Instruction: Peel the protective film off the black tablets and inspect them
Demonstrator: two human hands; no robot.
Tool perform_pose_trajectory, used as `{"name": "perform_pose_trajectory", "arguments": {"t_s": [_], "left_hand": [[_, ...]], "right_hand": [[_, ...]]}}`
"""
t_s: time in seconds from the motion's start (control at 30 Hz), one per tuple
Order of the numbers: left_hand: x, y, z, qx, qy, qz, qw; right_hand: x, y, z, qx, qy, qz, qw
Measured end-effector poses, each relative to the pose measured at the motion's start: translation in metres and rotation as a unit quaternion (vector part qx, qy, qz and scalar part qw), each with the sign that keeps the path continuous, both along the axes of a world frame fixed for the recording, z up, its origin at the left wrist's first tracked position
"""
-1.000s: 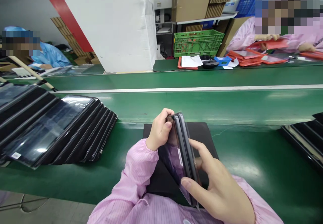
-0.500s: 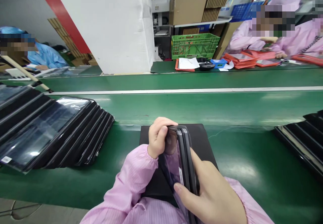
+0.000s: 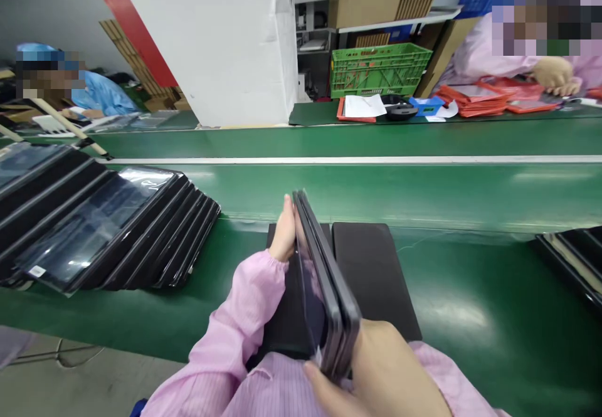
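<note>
Two slim black tablets (image 3: 329,273), pressed together and standing on edge, are between my hands above the table. A glossy screen faces left on the nearer one. My left hand (image 3: 285,232) lies against the left face at the far end, its fingers partly hidden. At the near end my right hand (image 3: 383,367) grips the pair, thumb on the left side and palm on the right; its other fingers are hidden. Underneath, a flat black folding case (image 3: 376,279) lies spread on the green table, its left part mostly covered by the tablets and my left arm.
Many overlapping black tablets in clear film (image 3: 108,229) lean in a row at left. Another dark row (image 3: 576,263) stands at the right edge. Across the green table (image 3: 470,197) are a green crate (image 3: 380,72), red sleeves (image 3: 480,100) and co-workers at left and right.
The tablets have tilted more upright and turned, with their far end raised. My left hand has gone from curling over the far top corner to lying along the left face. More of the case shows.
</note>
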State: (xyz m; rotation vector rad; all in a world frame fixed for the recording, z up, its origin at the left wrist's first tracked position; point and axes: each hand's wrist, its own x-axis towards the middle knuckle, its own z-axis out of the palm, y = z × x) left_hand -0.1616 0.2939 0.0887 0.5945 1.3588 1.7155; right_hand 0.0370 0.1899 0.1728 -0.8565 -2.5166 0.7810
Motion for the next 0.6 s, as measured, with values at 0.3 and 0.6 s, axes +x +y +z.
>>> {"name": "perform_pose_trajectory", "arguments": {"t_s": [0.3, 0.6], "left_hand": [[-0.039, 0.042, -0.004, 0.092, 0.099, 0.047, 0.99], [-0.039, 0.049, -0.017, 0.075, 0.096, 0.033, 0.992]], "right_hand": [[-0.029, 0.037, -0.035, -0.08, -0.213, 0.111, 0.967], [-0.018, 0.066, -0.039, -0.089, -0.215, 0.156, 0.96]]}}
